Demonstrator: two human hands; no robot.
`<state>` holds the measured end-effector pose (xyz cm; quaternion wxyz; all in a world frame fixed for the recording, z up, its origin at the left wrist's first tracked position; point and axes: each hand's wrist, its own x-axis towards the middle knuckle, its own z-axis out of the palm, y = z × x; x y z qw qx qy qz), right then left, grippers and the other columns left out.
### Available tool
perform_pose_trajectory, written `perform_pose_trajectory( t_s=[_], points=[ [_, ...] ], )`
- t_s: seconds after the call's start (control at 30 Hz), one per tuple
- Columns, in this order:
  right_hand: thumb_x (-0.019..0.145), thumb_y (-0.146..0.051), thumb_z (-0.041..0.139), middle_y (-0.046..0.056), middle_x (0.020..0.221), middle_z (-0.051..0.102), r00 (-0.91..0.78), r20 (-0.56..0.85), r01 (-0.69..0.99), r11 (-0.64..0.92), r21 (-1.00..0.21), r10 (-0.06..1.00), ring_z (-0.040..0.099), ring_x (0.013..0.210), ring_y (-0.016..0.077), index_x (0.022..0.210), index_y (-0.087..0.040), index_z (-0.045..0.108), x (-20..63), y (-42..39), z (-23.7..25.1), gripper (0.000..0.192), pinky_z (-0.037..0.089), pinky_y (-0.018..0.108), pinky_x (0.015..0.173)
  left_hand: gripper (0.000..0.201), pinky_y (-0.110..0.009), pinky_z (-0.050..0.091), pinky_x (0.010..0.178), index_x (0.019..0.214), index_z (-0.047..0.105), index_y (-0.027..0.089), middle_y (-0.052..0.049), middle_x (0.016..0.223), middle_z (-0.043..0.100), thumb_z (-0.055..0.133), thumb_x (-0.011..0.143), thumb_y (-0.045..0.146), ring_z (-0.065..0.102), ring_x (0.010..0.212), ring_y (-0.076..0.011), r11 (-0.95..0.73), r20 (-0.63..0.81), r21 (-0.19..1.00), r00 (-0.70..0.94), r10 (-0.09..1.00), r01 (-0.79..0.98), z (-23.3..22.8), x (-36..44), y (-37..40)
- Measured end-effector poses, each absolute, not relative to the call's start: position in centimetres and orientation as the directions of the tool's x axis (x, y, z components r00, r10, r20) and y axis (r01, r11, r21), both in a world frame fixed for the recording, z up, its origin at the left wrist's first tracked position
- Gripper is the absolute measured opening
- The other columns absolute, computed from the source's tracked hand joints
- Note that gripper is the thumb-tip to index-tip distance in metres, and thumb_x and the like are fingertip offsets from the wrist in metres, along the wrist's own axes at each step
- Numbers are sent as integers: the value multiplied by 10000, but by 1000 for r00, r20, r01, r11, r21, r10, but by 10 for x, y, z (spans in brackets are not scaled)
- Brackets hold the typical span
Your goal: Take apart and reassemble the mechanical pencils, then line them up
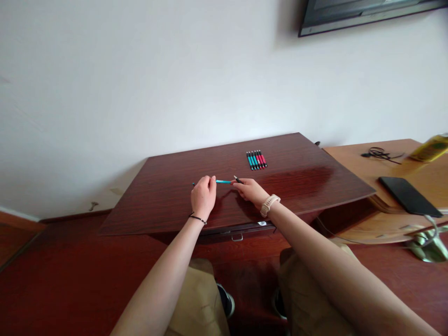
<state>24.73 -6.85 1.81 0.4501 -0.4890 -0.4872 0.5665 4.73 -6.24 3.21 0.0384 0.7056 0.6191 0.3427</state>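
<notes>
My left hand (203,196) is closed around a teal pen barrel (223,182), which sticks out to the right toward the other hand. A small dark and teal end shows at the left side of this hand; whether it belongs to the same pen I cannot tell. My right hand (251,190) pinches a black pen part with a silver tip (237,179), pointing up and left. Its fingertips meet or nearly meet the barrel's right end. Beyond the hands, several teal and pink-red pens (256,160) with black ends lie side by side in a row.
The dark red-brown table (168,205) stands against a white wall, with a drawer handle (237,237) in front. On a lighter wooden desk (350,158) at right are a black phone (409,196), a dark cable (381,154) and a yellow package (430,148). A screen (367,16) hangs above.
</notes>
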Motion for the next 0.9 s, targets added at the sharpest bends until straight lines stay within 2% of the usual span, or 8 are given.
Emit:
perform_pose_trajectory(
  t_s=[0.07,0.13,0.33,0.47,0.6,0.77,0.9],
  points=[
    [885,-310,742,-85,598,413,-175,-210,-169,-240,-956,962,274,480,69,1017,-147,698,244,-70,23,214,174,224,455,359,-311,268,663,831,561,236,-44,846,680,467,1134,405,595,746,-198,-238,462,422,19,887,875,35,46,-63],
    [898,-262,744,-99,593,382,-194,-260,-254,-304,-918,946,242,465,57,1022,-147,673,242,-70,27,183,141,212,440,336,-305,292,669,872,583,237,-39,869,697,464,1136,409,620,762,-196,-260,482,417,31,876,871,35,45,-63],
    [947,-221,725,-118,570,311,-241,-290,-386,-366,-847,926,201,468,56,1001,-148,650,237,-66,28,117,122,182,422,276,-288,389,715,981,643,236,-44,916,751,464,1131,383,690,810,-202,-333,524,486,35,851,808,35,43,-64],
    [966,-186,698,-119,574,313,-261,-290,-437,-381,-815,921,186,467,46,926,-153,616,234,-65,30,96,118,166,415,243,-288,439,754,1026,671,233,-52,950,773,480,1118,351,705,828,-202,-372,553,479,57,831,795,38,41,-66],
    [1000,-151,629,-108,576,364,-278,-293,-480,-397,-782,915,193,454,43,934,-152,607,232,-62,31,70,119,150,396,243,-285,468,763,1035,688,235,-52,938,782,487,1114,345,714,821,-199,-396,566,490,62,822,776,39,39,-66],
    [1007,-122,619,-36,674,571,-218,-297,-497,-368,-786,929,241,433,25,955,-134,642,229,-56,26,58,140,146,364,245,-281,499,745,1036,703,236,-53,942,800,512,1107,372,725,796,-194,-413,560,534,57,826,738,39,37,-66],
    [994,-112,667,18,766,687,-204,-297,-506,-360,-784,933,258,437,20,916,-131,645,226,-53,24,83,164,147,353,265,-285,539,780,1069,708,238,-59,980,815,514,1111,413,758,857,-201,-432,557,598,38,830,675,37,34,-65]
  ],
)
